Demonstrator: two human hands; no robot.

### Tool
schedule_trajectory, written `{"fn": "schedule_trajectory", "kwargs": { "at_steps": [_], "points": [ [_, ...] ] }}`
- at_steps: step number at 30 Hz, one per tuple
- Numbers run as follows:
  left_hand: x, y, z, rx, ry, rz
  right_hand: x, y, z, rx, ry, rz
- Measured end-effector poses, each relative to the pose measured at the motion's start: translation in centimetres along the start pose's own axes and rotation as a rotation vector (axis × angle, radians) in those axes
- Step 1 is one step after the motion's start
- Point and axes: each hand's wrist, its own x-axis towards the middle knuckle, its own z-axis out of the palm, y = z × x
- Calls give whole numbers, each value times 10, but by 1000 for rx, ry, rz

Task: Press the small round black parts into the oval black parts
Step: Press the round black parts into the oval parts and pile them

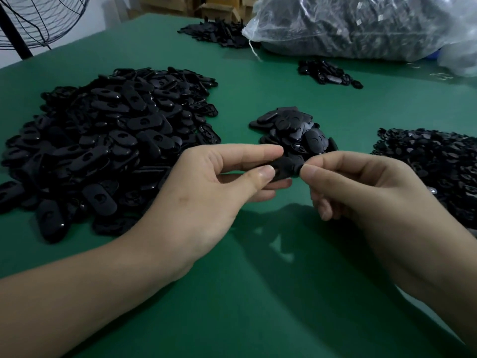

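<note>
My left hand (219, 182) pinches an oval black part (282, 168) between thumb and fingers, held above the green table. My right hand (361, 187) pinches the same part's right end, where a small round black part (299, 168) seems to sit; its shape is mostly hidden by my fingertips. A large heap of oval black parts (103, 140) lies to the left. A heap of small round black parts (433, 161) lies at the right. Just behind my hands lies a small pile of oval parts (291, 127).
The green table (232, 293) stretches toward me. At the back stand a clear plastic bag full of black parts (361, 24), two smaller piles of parts (325, 72) (216, 33), cardboard boxes (216, 7) and a wire fan guard (33, 19) at far left.
</note>
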Motion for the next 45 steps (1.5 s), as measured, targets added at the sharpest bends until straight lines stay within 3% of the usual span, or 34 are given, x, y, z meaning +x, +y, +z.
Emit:
{"fn": "schedule_trajectory", "kwargs": {
  "at_steps": [16, 25, 33, 45],
  "points": [
    [1, 0, -1, -83, -17, -6, 0, 3, -5, -142, 56, -97],
    [-1, 5, 2, 34, -6, 59, -1, -1, -4, -248, 32, -128],
    [-5, 5, 4, 205, -37, 83, -6, -6, -3, -534, 95, -221],
    [-2, 0, 8, -37, 31, -22, -11, -5, 7, -903, 219, -526]
  ]
}}
